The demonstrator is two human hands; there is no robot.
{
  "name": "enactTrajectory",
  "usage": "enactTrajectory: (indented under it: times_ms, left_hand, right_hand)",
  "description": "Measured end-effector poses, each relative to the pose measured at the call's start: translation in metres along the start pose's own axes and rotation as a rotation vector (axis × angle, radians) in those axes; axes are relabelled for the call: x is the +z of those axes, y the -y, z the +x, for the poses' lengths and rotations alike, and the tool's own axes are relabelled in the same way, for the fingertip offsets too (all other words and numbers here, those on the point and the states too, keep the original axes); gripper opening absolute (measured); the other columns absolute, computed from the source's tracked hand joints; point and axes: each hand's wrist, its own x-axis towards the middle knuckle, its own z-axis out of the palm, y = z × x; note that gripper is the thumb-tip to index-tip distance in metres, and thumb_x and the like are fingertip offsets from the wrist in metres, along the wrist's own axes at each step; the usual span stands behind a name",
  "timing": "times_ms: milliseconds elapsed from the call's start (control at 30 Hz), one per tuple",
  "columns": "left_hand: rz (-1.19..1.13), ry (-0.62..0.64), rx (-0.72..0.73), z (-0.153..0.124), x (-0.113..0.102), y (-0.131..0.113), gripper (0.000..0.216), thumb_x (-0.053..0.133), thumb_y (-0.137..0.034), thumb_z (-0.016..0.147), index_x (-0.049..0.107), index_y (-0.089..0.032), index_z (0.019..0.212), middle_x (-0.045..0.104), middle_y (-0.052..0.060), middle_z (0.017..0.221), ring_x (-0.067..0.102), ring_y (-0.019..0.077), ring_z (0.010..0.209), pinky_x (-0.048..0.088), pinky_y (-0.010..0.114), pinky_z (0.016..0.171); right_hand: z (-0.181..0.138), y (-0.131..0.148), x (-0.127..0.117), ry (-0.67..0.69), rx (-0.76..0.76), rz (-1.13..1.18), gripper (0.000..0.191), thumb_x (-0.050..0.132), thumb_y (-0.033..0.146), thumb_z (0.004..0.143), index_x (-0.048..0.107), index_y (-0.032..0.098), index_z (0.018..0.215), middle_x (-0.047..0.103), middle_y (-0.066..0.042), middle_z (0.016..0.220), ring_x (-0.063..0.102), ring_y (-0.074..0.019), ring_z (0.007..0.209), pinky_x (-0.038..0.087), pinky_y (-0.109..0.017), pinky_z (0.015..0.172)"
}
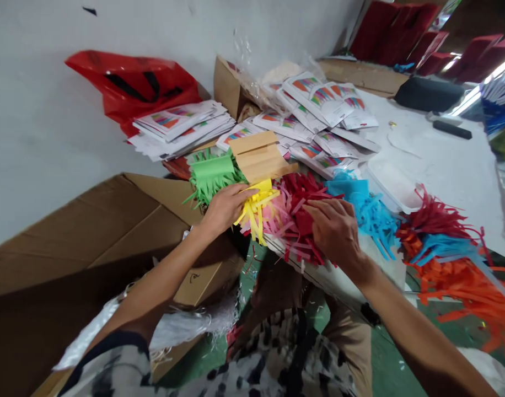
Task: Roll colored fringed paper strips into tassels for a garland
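My left hand [225, 208] has its fingers closed on the upper left edge of a yellow fringed paper [261, 193], whose cut strips hang down. Pink fringed paper [273, 212] lies just beside and under it. My right hand [337, 229] is curled with its fingertips pinching a dark red fringed paper [304, 218] at the table's near edge. Left of the yellow piece rests green fringed paper [213, 172], and to the right of my right hand lies blue fringed paper [354, 193]. A tan paper envelope [258, 156] sits behind the yellow strips.
Behind are piles of printed white packets [314, 105] and a red plastic bag [140, 82]. An open cardboard box [112, 231] stands at the left. A white plastic tray [391, 179] and orange fringed paper [463, 281] lie to the right, with a black-handled tool [451, 129] farther back.
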Motion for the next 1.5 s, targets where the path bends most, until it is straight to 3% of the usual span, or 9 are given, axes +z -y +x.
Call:
enactTrajectory:
  times_ms: [167, 633, 800, 933, 1067, 1267, 1333, 1400, 1500]
  left_hand:
    - [0.069, -0.03, -0.013, 0.012, 0.009, 0.036, 0.027, 0.054, -0.01, 0.093, 0.075, -0.024, 0.105, 0.072, 0.01, 0.117, 0.064, 0.0254, 0.107, 0.054, 0.039, 0.09]
    - [0.136, 0.003, -0.009, 0.033, -0.005, 0.124, 0.023, 0.051, -0.018, 0.094, 0.072, -0.023, 0.099, 0.067, 0.013, 0.107, 0.059, 0.0277, 0.103, 0.05, 0.039, 0.089]
    - [0.195, 0.046, -0.01, 0.038, -0.013, 0.128, 0.022, 0.052, -0.021, 0.095, 0.074, -0.022, 0.096, 0.068, 0.013, 0.103, 0.059, 0.0285, 0.101, 0.05, 0.041, 0.087]
    - [0.18, 0.013, -0.046, 0.037, -0.01, 0.121, 0.022, 0.052, -0.02, 0.095, 0.074, -0.022, 0.094, 0.07, 0.013, 0.112, 0.06, 0.0288, 0.105, 0.049, 0.042, 0.089]
    - [0.144, -0.088, -0.066, 0.029, -0.012, 0.112, 0.018, 0.055, -0.019, 0.093, 0.073, -0.022, 0.093, 0.068, 0.011, 0.126, 0.058, 0.0297, 0.118, 0.047, 0.046, 0.102]
    - [0.077, -0.522, -0.239, 0.02, -0.031, 0.041, 0.021, 0.053, -0.015, 0.097, 0.072, -0.025, 0.101, 0.068, 0.008, 0.126, 0.059, 0.0275, 0.125, 0.045, 0.052, 0.111]
    - [-0.048, -0.495, -0.208, 0.018, -0.033, 0.005, 0.018, 0.056, -0.027, 0.102, 0.071, -0.025, 0.11, 0.071, 0.008, 0.123, 0.061, 0.026, 0.123, 0.046, 0.051, 0.111]
    - [-0.237, -0.332, -0.089, 0.016, -0.028, -0.027, 0.024, 0.062, -0.038, 0.101, 0.07, -0.024, 0.119, 0.073, 0.008, 0.126, 0.064, 0.0249, 0.124, 0.048, 0.048, 0.111]
    - [-0.502, -0.194, -0.023, 0.012, -0.012, -0.054, 0.025, 0.07, -0.04, 0.098, 0.074, -0.023, 0.116, 0.078, 0.007, 0.116, 0.072, 0.0217, 0.11, 0.055, 0.037, 0.098]
  right_hand:
    - [0.008, 0.032, 0.018, 0.172, -0.127, 0.092, 0.035, 0.049, 0.022, 0.105, 0.07, 0.023, 0.133, 0.074, -0.007, 0.135, 0.063, -0.0236, 0.12, 0.034, -0.041, 0.108]
    - [0.062, 0.034, 0.04, 0.307, 0.18, -0.076, 0.037, 0.037, 0.032, 0.11, 0.073, 0.021, 0.107, 0.079, -0.009, 0.092, 0.066, -0.0229, 0.086, 0.027, -0.04, 0.086]
    - [0.089, 0.04, 0.049, 0.391, 0.205, -0.089, 0.03, 0.053, 0.04, 0.103, 0.07, 0.022, 0.121, 0.072, -0.014, 0.114, 0.066, -0.0277, 0.099, 0.031, -0.039, 0.084]
    - [0.091, 0.038, 0.057, 0.378, 0.17, -0.044, 0.02, 0.061, 0.034, 0.097, 0.073, 0.021, 0.106, 0.068, -0.014, 0.116, 0.061, -0.0292, 0.106, 0.033, -0.039, 0.083]
    - [0.077, 0.03, 0.043, 0.197, 0.164, 0.033, 0.017, 0.058, 0.029, 0.1, 0.074, 0.023, 0.095, 0.07, -0.009, 0.104, 0.061, -0.0251, 0.103, 0.032, -0.038, 0.083]
    - [0.043, 0.021, 0.014, -0.009, 0.19, 0.07, 0.024, 0.061, 0.028, 0.102, 0.076, 0.023, 0.084, 0.074, -0.004, 0.092, 0.062, -0.0218, 0.093, 0.033, -0.039, 0.088]
    - [0.033, 0.022, 0.011, -0.044, 0.175, 0.089, 0.024, 0.063, 0.03, 0.102, 0.077, 0.024, 0.083, 0.074, -0.003, 0.089, 0.063, -0.0207, 0.09, 0.034, -0.039, 0.088]
    - [0.026, 0.026, 0.011, -0.064, 0.155, 0.092, 0.025, 0.063, 0.032, 0.103, 0.077, 0.024, 0.083, 0.074, -0.002, 0.088, 0.063, -0.0197, 0.088, 0.035, -0.039, 0.089]
    - [0.015, 0.036, 0.008, -0.065, 0.134, 0.092, 0.026, 0.06, 0.032, 0.105, 0.078, 0.024, 0.089, 0.076, -0.003, 0.094, 0.065, -0.0194, 0.09, 0.037, -0.039, 0.092]
